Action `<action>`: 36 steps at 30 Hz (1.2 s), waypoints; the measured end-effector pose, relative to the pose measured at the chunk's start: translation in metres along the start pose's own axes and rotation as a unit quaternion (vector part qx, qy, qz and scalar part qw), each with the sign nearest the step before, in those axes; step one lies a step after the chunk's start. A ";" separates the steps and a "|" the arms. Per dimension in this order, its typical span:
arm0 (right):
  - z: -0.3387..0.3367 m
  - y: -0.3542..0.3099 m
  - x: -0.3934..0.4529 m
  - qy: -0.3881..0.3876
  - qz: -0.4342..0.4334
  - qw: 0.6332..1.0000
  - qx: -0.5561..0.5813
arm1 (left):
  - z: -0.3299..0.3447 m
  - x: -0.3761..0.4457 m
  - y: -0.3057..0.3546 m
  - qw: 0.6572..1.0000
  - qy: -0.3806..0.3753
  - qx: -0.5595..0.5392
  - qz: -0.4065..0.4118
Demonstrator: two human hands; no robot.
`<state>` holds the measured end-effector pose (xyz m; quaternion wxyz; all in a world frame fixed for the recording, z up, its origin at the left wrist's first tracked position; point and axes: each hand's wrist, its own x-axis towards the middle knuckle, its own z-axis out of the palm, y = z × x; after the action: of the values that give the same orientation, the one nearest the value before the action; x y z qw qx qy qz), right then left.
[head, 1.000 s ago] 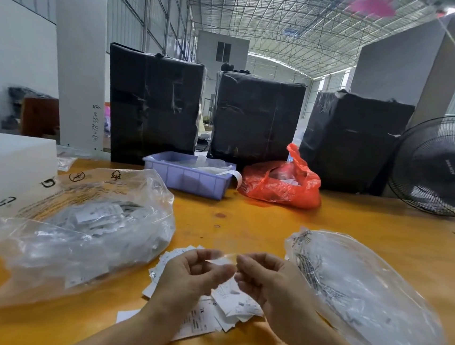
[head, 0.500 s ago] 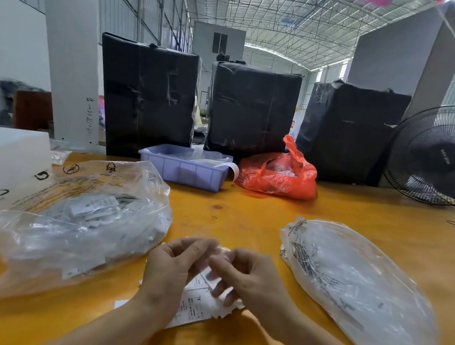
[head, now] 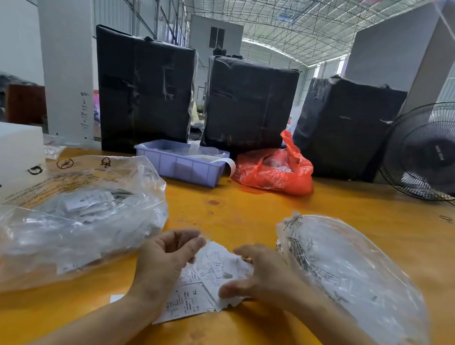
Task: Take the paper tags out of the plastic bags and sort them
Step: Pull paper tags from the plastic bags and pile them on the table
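- The left hand [head: 166,261] hovers over the left edge of a small pile of paper tags [head: 204,284] on the orange bench [head: 244,218]; its fingers curl toward the thumb in a narrow grip, and whether they pinch a tag I cannot tell
- The right hand [head: 259,277] lies over the right side of the same pile, fingers curved and spread, thumb low near the pile's front edge; it is blurred, so I cannot tell if its grip has a tag
- The tags are white slips with dark print, overlapping loosely, between the two hands
- A large clear plastic bag [head: 75,216], full of more tags, lies on the bench left of the pile, near the left hand
- A second clear plastic bag [head: 350,273] lies to the right, just beside the right wrist
- Farther back on the bench stand a lilac tray [head: 179,165] and, just to its right, a red plastic bag [head: 276,168]
- Three black-wrapped bundles [head: 142,91] stand in a row behind them
- A black fan [head: 442,154] stands at the right rear
- A white box [head: 3,150] sits at the left edge of the bench
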<state>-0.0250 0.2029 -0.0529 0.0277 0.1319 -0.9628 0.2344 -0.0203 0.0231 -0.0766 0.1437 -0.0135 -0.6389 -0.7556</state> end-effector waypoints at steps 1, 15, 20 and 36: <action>-0.002 0.000 0.000 -0.011 0.012 1.000 0.008 | 0.000 0.000 0.000 1.000 -0.001 0.001 -0.002; -0.011 0.005 -0.001 0.026 0.039 0.985 0.165 | 0.000 -0.003 0.002 0.999 -0.040 0.009 0.010; -0.013 0.006 0.001 0.052 0.055 0.961 0.266 | 0.003 -0.008 0.009 0.998 -0.054 0.019 0.002; -0.024 -0.029 -0.011 0.177 -0.072 0.876 0.442 | 0.007 -0.012 0.011 0.992 -0.119 0.028 -0.018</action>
<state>-0.0070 0.1916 -0.0200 0.1535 0.1558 -0.7258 0.6522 -0.0075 0.0302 -0.0668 0.0537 -0.0880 -0.6723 -0.7330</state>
